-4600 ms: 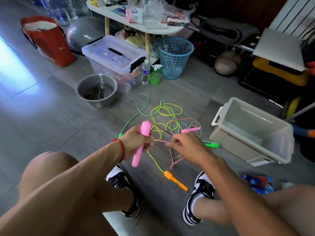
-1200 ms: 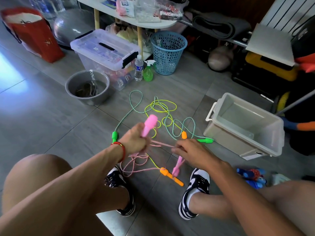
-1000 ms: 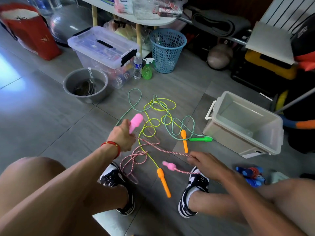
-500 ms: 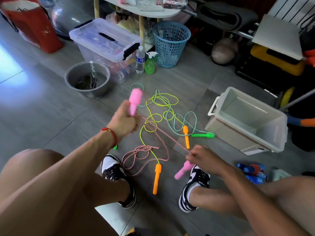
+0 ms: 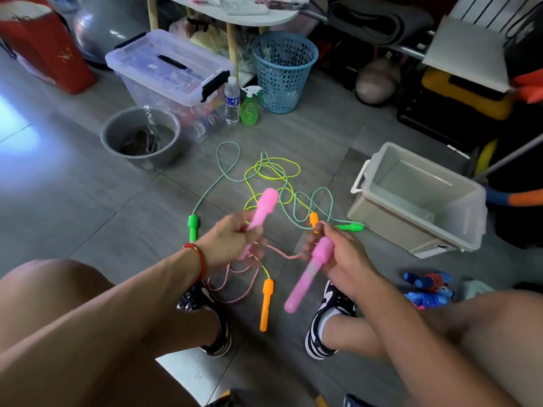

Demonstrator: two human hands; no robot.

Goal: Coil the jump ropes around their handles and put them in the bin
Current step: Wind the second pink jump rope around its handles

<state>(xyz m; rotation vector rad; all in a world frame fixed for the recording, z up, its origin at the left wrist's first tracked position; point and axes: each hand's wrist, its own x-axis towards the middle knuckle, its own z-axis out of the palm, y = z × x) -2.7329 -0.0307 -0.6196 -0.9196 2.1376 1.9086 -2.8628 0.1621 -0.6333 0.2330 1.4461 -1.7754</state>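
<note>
My left hand [image 5: 227,242] grips one pink handle [image 5: 264,205] of the pink jump rope, its thick end pointing up. My right hand [image 5: 338,254] grips the other pink handle [image 5: 305,277], which points down toward my shoe. The pink-and-white rope [image 5: 235,277] runs between both hands and hangs in loops to the floor. A green rope [image 5: 223,171] with green handles [image 5: 192,227] and a yellow rope [image 5: 273,171] with orange handles [image 5: 266,304] lie tangled on the floor. The open grey bin [image 5: 417,198] stands at the right.
A grey basin [image 5: 141,136], a lidded clear box [image 5: 173,74], a water bottle [image 5: 232,101], a green spray bottle [image 5: 249,107] and a blue basket [image 5: 283,69] stand beyond the ropes. Blue handles with red rope [image 5: 426,289] lie by my right knee.
My right hand lifted the second pink handle off the floor and brought it toward my left hand. The rope between the hands went slack, and my left hand came lower and nearer.
</note>
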